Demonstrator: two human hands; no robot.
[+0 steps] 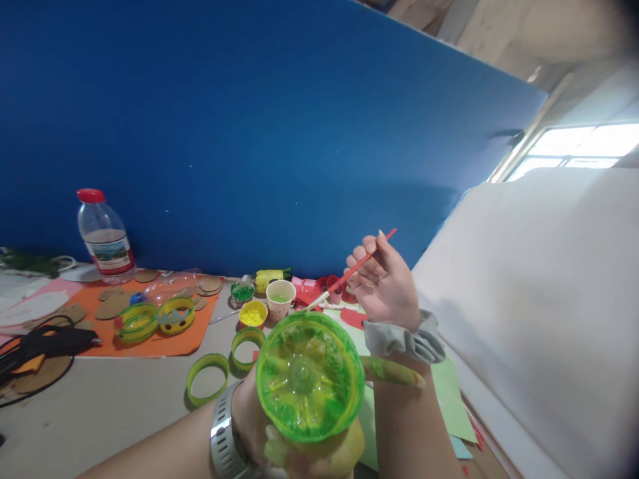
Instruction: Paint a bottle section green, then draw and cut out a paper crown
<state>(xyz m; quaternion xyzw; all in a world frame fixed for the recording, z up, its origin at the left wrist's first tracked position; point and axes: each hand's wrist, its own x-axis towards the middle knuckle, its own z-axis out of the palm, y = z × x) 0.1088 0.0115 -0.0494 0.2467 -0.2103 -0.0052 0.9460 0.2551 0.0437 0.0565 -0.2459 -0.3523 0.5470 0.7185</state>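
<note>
My left hand (254, 422), with a watch at the wrist, is wrapped round a clear plastic bottle piece (307, 382) coated in green and yellow paint. Its round ribbed inside faces me. A paint-smeared finger sticks out at its right side. In my right hand (382, 279) a thin red paintbrush (352, 269) is pinched, its bristles at the upper rim of the piece. Just behind stand a paper cup of greenish liquid (280, 297), a small cup of yellow paint (253, 314) and a cup of green paint (242, 293).
Green rings (208, 380) lie left of the hands. Decorated rings (176, 316) and cardboard discs sit on orange paper (190, 342). A red-capped bottle (107, 243) stands by the blue partition (224, 133). A black glue gun (54, 342) lies at far left; a white panel (539, 286) rises at right.
</note>
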